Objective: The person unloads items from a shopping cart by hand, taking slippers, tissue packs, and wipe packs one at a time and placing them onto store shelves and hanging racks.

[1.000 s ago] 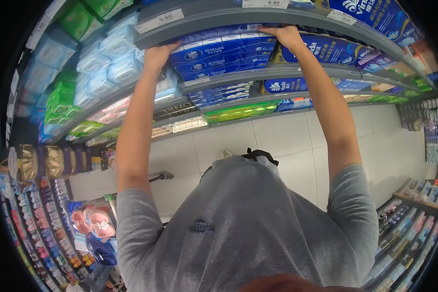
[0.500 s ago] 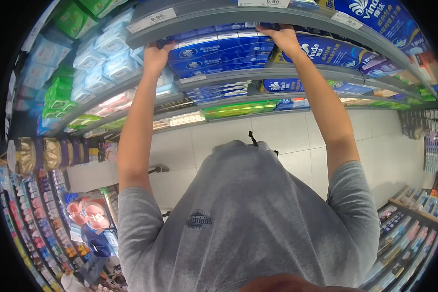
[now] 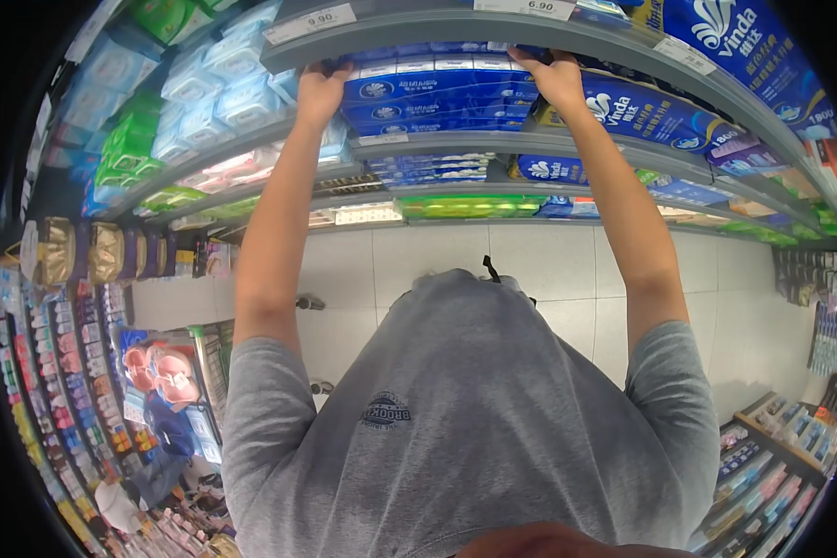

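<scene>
A stack of blue tissue packs [image 3: 442,100] with white printing sits on a shelf in front of me, under the grey edge of the shelf above. My left hand [image 3: 322,93] is closed at the stack's upper left end, thumb along the top and the other fingers mostly hidden. At the upper right end, my right hand [image 3: 553,79] is closed on the stack in much the same way, its fingertips partly out of sight. Beside my left hand are light blue wipe packs [image 3: 242,102]. Large blue Vinda packs [image 3: 656,116] stand to the right of my right hand.
The upper shelf edge [image 3: 418,37], bearing price tags, overhangs both hands. Lower shelves hold green packs [image 3: 474,206] and more tissues. Behind me on the left is a display with pink slippers [image 3: 172,372]. Pale floor tiles [image 3: 567,260] lie between the shelves.
The camera's view has shifted, so the shelf and hands sit slightly farther right. Both hands remain at the ends of the tissue stack, which shows no clear movement on the shelf.
</scene>
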### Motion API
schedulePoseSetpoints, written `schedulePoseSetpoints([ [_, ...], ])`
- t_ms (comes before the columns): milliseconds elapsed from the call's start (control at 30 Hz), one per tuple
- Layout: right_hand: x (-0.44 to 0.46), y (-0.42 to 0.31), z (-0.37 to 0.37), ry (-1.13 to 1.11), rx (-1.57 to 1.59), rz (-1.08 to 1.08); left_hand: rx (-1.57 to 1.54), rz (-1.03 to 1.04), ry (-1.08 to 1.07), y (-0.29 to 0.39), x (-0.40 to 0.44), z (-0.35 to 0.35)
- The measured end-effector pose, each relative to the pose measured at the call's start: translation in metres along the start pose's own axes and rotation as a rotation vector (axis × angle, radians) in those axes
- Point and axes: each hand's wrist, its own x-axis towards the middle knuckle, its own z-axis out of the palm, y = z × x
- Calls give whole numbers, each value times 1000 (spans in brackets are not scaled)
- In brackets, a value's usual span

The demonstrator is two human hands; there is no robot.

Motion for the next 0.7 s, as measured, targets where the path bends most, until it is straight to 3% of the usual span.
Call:
schedulePoseSetpoints([
  [33, -4, -4, -2, -8, -55, 33, 32, 23, 46, -1, -2, 3],
  [67, -13, -24, -6, 32, -159, 64, 271, 46, 105, 28, -19, 2],
  [133, -25, -32, -11, 115, -319, 32, 215, 183, 292, 65, -49, 11],
  [200, -58, -51, -14, 351, -198, -177, 134, 291, 420, 94, -92, 14],
  [267, -99, -54, -20, 313, -100, -203, 124, 239, 410, 79, -142, 15],
  [333, -152, -11, -10, 174, -39, -39, 212, 43, 291, 32, -210, 17],
  [367, -186, 28, 0, 39, 7, 166, 313, -103, 196, 1, -253, 19],
  [433, -272, 135, 12, -364, 60, 526, 455, -581, -163, -91, -373, 11],
  [467, -331, 206, 9, -634, -94, 591, 581, -856, -389, -118, -445, -4],
  [500, -408, 286, -11, -934, -130, 890, 692, -1128, -652, -153, -534, -22],
  [533, -487, 357, -55, -964, -36, 1388, 545, -1657, -616, -188, -637, -53],
  [567, -522, 358, -93, -972, -147, 1518, 732, -1529, -808, -116, -645, -59],
  [600, -554, 353, -131, -976, -257, 1648, 716, -1484, -747, -80, -677, -71],
  [633, -585, 375, -150, -978, -217, 1609, 710, -1437, -691, -47, -706, -84],
  [700, -602, 386, -172, -1032, -209, 1585, 103, -1811, -26, 7, -737, -100],
])
